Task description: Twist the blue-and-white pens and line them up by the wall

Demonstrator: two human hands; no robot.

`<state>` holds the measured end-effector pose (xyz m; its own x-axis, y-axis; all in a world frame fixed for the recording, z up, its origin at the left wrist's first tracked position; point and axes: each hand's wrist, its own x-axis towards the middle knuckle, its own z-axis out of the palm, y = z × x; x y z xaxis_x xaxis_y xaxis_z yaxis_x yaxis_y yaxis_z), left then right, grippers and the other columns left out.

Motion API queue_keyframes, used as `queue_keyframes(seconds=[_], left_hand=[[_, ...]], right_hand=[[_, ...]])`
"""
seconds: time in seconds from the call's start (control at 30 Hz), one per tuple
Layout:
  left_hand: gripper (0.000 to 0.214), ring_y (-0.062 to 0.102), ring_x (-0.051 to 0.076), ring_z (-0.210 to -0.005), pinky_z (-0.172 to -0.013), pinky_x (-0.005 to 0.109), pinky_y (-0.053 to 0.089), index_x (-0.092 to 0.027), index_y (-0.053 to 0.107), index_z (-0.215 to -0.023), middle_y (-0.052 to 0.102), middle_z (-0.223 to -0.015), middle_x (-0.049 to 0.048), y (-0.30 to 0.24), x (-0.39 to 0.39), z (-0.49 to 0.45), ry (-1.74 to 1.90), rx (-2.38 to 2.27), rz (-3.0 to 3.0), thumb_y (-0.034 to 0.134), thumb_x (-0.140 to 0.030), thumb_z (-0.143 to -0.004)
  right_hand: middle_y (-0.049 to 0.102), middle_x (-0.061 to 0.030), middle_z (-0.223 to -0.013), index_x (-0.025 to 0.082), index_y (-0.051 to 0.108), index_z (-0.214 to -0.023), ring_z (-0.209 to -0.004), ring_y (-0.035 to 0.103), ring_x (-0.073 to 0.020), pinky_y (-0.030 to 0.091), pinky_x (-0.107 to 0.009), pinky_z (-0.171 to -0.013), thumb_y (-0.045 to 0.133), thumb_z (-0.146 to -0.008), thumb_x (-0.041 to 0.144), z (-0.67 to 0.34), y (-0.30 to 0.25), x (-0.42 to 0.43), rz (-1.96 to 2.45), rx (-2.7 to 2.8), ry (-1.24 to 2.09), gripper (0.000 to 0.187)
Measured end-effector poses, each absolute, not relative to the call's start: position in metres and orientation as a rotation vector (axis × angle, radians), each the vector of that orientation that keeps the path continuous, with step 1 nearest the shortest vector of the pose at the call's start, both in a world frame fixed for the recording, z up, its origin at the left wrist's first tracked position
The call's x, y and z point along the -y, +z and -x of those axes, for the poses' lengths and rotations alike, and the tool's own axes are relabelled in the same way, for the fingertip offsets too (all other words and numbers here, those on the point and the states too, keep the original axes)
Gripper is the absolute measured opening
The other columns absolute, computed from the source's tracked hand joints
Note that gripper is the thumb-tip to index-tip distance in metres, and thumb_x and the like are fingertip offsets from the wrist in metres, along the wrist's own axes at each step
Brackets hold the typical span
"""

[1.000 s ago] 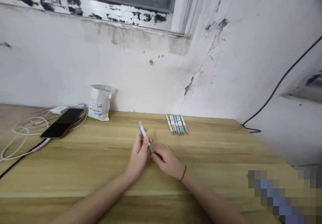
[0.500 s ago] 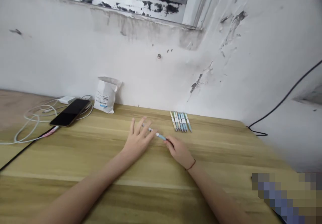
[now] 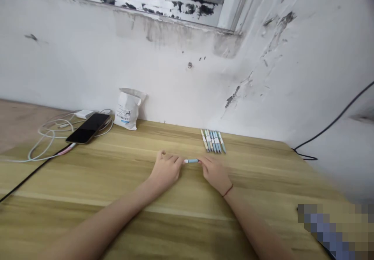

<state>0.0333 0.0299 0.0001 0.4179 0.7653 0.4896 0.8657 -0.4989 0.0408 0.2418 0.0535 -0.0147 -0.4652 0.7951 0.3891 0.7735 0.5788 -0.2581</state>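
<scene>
A light blue pen (image 3: 192, 161) with a white part lies level between my two hands, just over the wooden table (image 3: 140, 229). My left hand (image 3: 168, 168) is closed around its left end, with the fingers curled. At the other end, my right hand (image 3: 214, 172) pinches the pen between thumb and fingers. Both tips of the pen are hidden by my hands. Beyond my right hand, several pens (image 3: 213, 141) in pale yellow, green and blue lie side by side in a row, each with a white band.
At the left lie a black phone (image 3: 88, 128), a tangle of white cable (image 3: 43, 141) and a white charger (image 3: 84, 114). A white packet (image 3: 127, 110) stands against the wall. A black cable (image 3: 333, 125) hangs at the right. The lower right corner is pixelated.
My left hand has gone from spread fingers to closed on the pen's left end. The pen has turned from slanted to nearly level. The view has shifted slightly.
</scene>
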Motion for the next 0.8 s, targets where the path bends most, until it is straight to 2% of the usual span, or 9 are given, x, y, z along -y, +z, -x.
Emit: queue_keyframes(seconds=[0.2,0.3,0.43,0.6,0.73,0.8], left_hand=[[0.021,0.058,0.019,-0.075,-0.073,0.034,0.033,-0.017,0.058,-0.091,0.064,-0.081,0.0050,-0.005,-0.035,-0.029,-0.570,1.473,2.487,0.038,-0.020,-0.091],[0.019,0.057,0.020,-0.080,-0.072,0.033,0.035,-0.017,0.058,-0.096,0.063,-0.086,0.0056,-0.007,-0.040,-0.025,-0.567,1.444,2.509,0.039,-0.017,-0.090],[0.027,0.056,0.019,-0.085,-0.072,0.031,0.037,-0.021,0.055,-0.108,0.062,-0.093,0.0053,-0.008,-0.039,-0.025,-0.566,1.398,2.568,0.041,-0.012,-0.087],[0.053,0.057,0.019,-0.086,-0.075,0.031,0.041,-0.031,0.046,-0.124,0.061,-0.099,0.0028,-0.006,-0.037,-0.026,-0.483,1.404,2.628,0.041,-0.004,-0.079],[0.055,0.058,0.019,-0.085,-0.078,0.031,0.044,-0.032,0.042,-0.128,0.060,-0.098,0.0029,-0.006,-0.037,-0.026,-0.433,1.436,2.657,0.039,-0.005,-0.080],[0.052,0.058,0.018,-0.085,-0.078,0.031,0.044,-0.032,0.041,-0.129,0.060,-0.097,0.0029,-0.006,-0.037,-0.027,-0.459,1.456,2.666,0.039,-0.008,-0.083]], right_hand=[[0.065,-0.0053,-0.096,0.022,0.061,-0.103,-0.087,0.059,-0.0179,0.045,-0.030,-0.077,0.042,-0.090,0.026,-0.238,-0.014,-0.050,1.191,2.191,0.208,0.023],[0.065,-0.0046,-0.092,0.021,0.060,-0.102,-0.085,0.058,-0.0177,0.045,-0.029,-0.076,0.042,-0.091,0.031,-0.236,-0.014,-0.050,1.201,2.160,0.312,0.023],[0.064,-0.0045,-0.083,0.020,0.061,-0.086,-0.080,0.057,-0.0178,0.044,-0.030,-0.075,0.038,-0.092,0.028,-0.236,-0.016,-0.051,1.213,2.152,0.349,0.025],[0.062,-0.0035,-0.083,0.020,0.058,-0.089,-0.078,0.056,-0.0171,0.044,-0.029,-0.072,0.045,-0.088,0.025,-0.234,-0.016,-0.050,1.162,2.055,0.395,0.014],[0.060,-0.0052,-0.091,0.019,0.054,-0.102,-0.084,0.055,-0.0182,0.044,-0.031,-0.077,0.052,-0.085,0.030,-0.232,-0.016,-0.051,1.108,2.039,0.373,0.020],[0.061,-0.0053,-0.088,0.019,0.056,-0.096,-0.084,0.055,-0.0184,0.043,-0.031,-0.077,0.047,-0.088,0.031,-0.231,-0.016,-0.052,1.142,2.061,0.343,0.017]])
